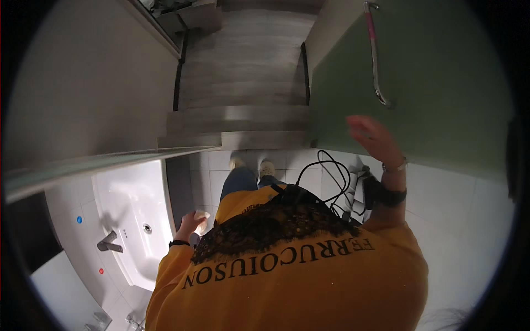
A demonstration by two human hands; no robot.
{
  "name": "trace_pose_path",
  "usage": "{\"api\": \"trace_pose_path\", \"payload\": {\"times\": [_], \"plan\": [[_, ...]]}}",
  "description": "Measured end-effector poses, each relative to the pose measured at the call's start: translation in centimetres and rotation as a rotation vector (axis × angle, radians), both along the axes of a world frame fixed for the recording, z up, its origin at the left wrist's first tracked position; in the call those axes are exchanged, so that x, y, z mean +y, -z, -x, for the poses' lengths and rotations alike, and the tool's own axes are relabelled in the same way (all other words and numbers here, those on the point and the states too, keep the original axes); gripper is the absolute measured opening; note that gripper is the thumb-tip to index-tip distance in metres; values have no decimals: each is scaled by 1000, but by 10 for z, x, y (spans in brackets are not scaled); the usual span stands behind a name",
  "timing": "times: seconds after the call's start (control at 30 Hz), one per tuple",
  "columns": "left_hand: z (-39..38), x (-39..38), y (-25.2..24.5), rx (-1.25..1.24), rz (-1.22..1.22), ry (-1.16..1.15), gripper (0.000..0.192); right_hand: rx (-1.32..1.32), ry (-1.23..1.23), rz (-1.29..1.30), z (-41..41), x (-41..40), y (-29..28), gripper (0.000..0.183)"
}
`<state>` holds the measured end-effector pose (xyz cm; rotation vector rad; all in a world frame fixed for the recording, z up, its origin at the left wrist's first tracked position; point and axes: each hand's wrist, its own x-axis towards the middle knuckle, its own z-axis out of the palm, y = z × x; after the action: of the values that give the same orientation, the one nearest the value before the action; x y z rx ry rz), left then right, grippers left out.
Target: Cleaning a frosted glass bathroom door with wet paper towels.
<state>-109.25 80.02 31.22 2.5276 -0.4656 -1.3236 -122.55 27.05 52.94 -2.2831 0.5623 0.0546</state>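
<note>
My right hand [370, 138] is raised at the right, its fingers a little apart and nothing visible in it. It is below a metal bar handle [374, 62] on a green glass door [434, 103]; whether it touches the glass I cannot tell. Low at my left side, my left hand [191, 222] is closed around a pale, crumpled thing [202, 221], perhaps cloth or paper. Beside that hand is a white washbasin [140, 186] with a metal faucet [109, 243] and a round drain.
A raised step [265, 140] crosses in front of my feet, with grey flooring beyond. Black cables [343, 173] loop at my right side, near white rolls [348, 198]. The edge of a glass panel [112, 163] runs above the basin. A mirror [62, 285] is at lower left.
</note>
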Motion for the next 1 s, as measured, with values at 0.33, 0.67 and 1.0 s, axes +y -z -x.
{"api": "trace_pose_path", "payload": {"times": [0.33,0.67,1.0], "plan": [[-131,-197,41,-142,171,52,31,-7,387,989,-90,-103,38,42],[-267,-248,45,-256,220,188,29,637,934,532,-120,-129,64,43],[-438,-377,98,-376,205,268,24,817,1109,889,-159,-132,51,36]]}}
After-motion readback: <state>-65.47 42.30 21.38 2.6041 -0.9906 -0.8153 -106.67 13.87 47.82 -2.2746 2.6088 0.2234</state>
